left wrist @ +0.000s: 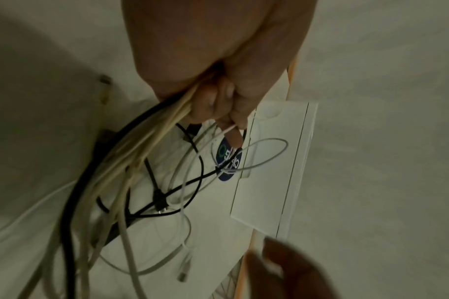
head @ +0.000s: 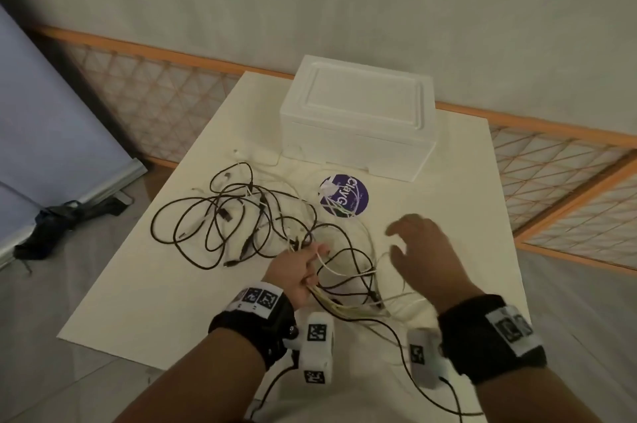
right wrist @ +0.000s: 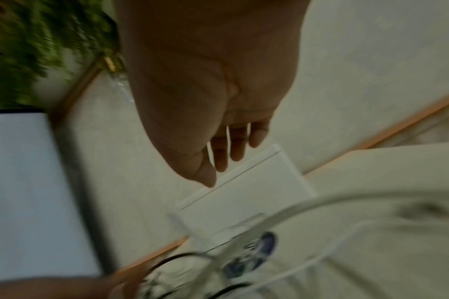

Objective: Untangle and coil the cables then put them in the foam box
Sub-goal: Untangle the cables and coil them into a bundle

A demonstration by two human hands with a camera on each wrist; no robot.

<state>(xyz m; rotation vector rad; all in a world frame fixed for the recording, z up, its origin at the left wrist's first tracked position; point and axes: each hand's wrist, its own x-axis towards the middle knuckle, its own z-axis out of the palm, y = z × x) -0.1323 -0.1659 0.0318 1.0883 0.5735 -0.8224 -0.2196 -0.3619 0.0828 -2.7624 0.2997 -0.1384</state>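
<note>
While the left hand (head: 299,272) grips a bunch of limp, light cables (head: 241,215) tangled on the tabletop (head: 448,215) before the closed foam box (head: 358,119), the right hand (head: 424,250) hovers open-fingered and empty, best taking a plug end.

1. head view looks down and forward over the white board (head: 448,215) toward the wall.
2. left wrist view sits close under the palm, facing the foam box (left wrist: 274,172).
3. right wrist view, blurred, also faces that foam box (right wrist: 244,186).
</note>
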